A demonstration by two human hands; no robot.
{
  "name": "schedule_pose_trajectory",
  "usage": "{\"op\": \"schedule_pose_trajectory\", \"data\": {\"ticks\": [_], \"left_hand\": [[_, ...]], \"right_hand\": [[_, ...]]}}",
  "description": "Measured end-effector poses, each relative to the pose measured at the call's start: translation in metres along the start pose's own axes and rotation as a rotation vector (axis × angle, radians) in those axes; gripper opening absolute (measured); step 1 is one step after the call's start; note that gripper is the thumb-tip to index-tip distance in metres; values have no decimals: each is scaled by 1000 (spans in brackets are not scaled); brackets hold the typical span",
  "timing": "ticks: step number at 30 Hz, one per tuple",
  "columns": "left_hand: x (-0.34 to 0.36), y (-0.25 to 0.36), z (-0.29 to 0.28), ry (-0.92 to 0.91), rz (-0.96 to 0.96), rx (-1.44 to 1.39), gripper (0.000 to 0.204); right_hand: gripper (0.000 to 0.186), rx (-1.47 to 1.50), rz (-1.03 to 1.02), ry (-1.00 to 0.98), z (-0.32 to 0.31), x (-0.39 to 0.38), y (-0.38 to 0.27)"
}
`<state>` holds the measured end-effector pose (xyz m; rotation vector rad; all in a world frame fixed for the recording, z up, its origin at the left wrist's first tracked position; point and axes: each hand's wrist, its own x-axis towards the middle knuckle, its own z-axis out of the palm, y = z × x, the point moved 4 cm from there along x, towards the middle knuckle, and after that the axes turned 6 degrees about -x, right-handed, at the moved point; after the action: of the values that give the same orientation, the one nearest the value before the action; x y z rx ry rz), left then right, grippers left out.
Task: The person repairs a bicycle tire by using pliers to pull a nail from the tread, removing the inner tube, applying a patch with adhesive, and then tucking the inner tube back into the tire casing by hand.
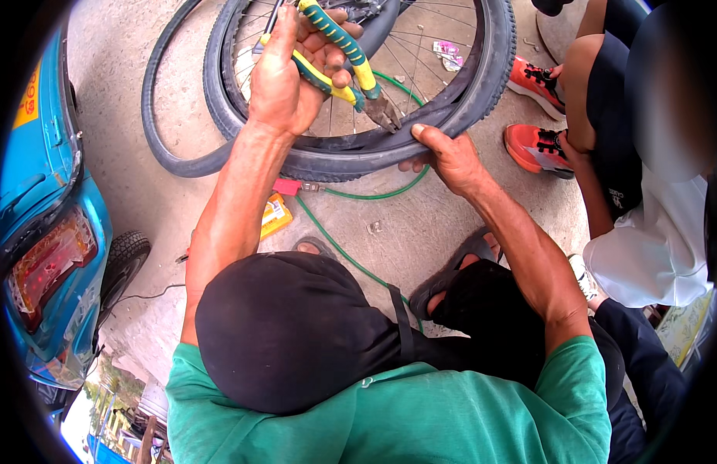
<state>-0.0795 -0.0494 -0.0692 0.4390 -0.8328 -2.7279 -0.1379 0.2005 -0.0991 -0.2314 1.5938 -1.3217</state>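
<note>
My left hand (285,93) is closed around pliers with green-and-yellow handles (364,76). Their grey jaws point down at the inner edge of a black bicycle tire (343,164). A thin metal-shafted tool (272,17) shows beside the same hand, and I cannot tell its kind. With my right hand (449,158) I grip the tire's near right side, thumb on top and fingers below. A black inner tube (151,100) loops out on the wheel's left. Spokes show inside the wheel, whose far part is cut off by the picture's top edge.
A green hose (350,259) with a red fitting (287,186) runs under the wheel and between my feet. Near it lies a yellow package (275,216). A blue vehicle (45,201) stands left. At right, another person crouches close, in orange shoes (538,147).
</note>
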Motion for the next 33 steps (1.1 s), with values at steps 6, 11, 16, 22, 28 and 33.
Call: {"op": "schedule_pose_trajectory", "data": {"ticks": [6, 11, 16, 22, 28, 33], "left_hand": [[2, -3, -2, 18, 30, 62, 66], [11, -3, -15, 85, 140, 175, 62], [10, -13, 6, 2, 142, 9, 58], [16, -19, -5, -85, 114, -213, 56], [19, -24, -7, -32, 128, -238, 58], [16, -16, -10, -13, 152, -206, 58]], "right_hand": [[28, 13, -6, 5, 1, -1, -1], [27, 19, -23, -24, 0, 2, 1], [27, 34, -10, 3, -1, 1, 2], [27, 38, -7, 10, 2, 1, 0], [27, 44, -5, 22, 1, 0, 0], [27, 33, -9, 10, 0, 1, 1]]}}
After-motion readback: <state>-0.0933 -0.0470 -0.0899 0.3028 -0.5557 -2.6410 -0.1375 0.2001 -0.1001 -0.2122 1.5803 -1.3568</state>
